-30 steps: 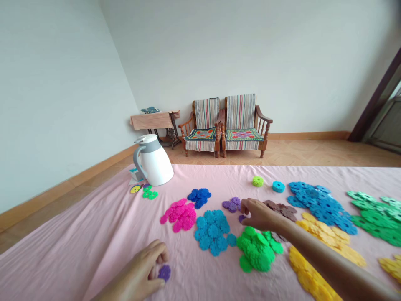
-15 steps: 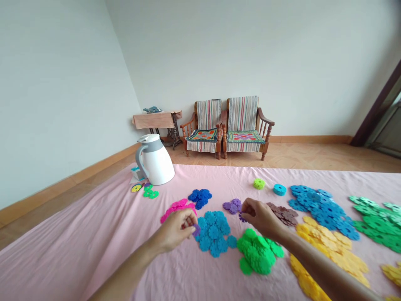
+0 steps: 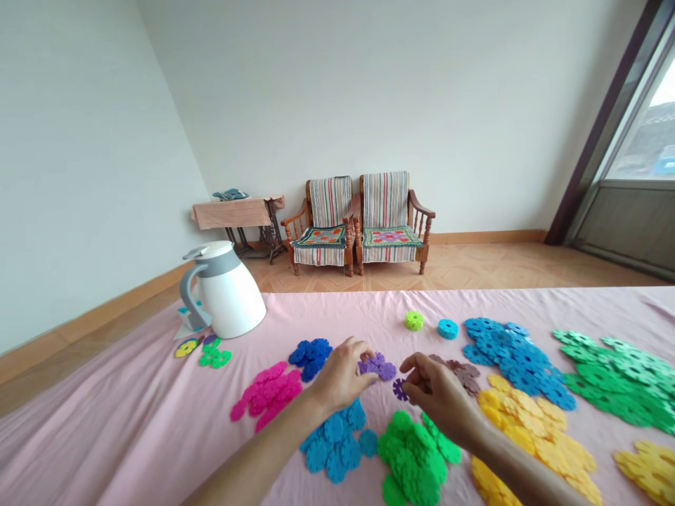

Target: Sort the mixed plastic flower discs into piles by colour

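Note:
My left hand [image 3: 345, 376] is over the small pile of light purple snowflake discs [image 3: 382, 367], thumb and fingers apart, with nothing visible between them. My right hand [image 3: 435, 397] is closed in a pinch at the edge of a dark purple snowflake disc [image 3: 401, 389], just right of that pile. Behind the right hand lie brown discs [image 3: 464, 376], partly hidden by it. Under my left forearm is a light blue pile [image 3: 335, 443], partly covered. Bright green discs [image 3: 414, 457] are heaped in front of my right hand.
Pink discs [image 3: 268, 393] and dark blue discs [image 3: 311, 357] lie left on the pink cloth [image 3: 131, 436]. A white jug [image 3: 235, 299] stands at the far left. Lime [image 3: 414, 321] and blue [image 3: 448, 329] stacks sit behind; blue [image 3: 519, 358], yellow [image 3: 527, 436] and green [image 3: 622, 386] piles spread right.
My left hand has moved right to the light purple pile and opened; the purple disc it held no longer shows in it. My right hand stays by the dark purple disc. The view has shifted right.

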The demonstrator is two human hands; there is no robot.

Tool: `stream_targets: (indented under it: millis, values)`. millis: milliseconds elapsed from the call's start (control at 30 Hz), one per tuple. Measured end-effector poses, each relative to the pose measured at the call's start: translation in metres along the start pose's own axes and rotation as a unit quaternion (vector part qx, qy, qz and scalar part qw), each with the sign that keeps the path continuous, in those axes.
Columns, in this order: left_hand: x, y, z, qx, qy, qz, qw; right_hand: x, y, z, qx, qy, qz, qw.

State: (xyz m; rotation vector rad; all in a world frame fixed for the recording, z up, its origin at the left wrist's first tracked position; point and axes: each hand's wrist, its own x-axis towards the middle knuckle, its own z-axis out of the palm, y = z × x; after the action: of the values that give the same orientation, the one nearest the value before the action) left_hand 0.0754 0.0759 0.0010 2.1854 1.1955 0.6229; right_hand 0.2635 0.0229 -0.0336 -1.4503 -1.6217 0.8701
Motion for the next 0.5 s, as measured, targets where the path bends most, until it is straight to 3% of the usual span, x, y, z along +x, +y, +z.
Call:
stream_targets:
  millis: [100,200,400,500]
  values:
    - [-0.016,0.017,0.006,-0.037,-0.028,0.052,0.998,0.0,-0.002,0.005,0.064,0.009,0.017,0.998]
    - [-0.029,0.026,0.012,-0.023,-0.012,0.065,0.998,-0.001,-0.006,0.011,0.114,0.008,0.028,0.993]
    - [-0.039,0.029,0.016,0.007,0.005,0.072,0.997,-0.003,-0.009,0.017,0.166,0.008,0.04,0.985]
    - [-0.034,0.025,0.013,0.006,0.007,0.08,0.997,-0.01,-0.009,0.016,0.134,0.036,0.024,0.99]
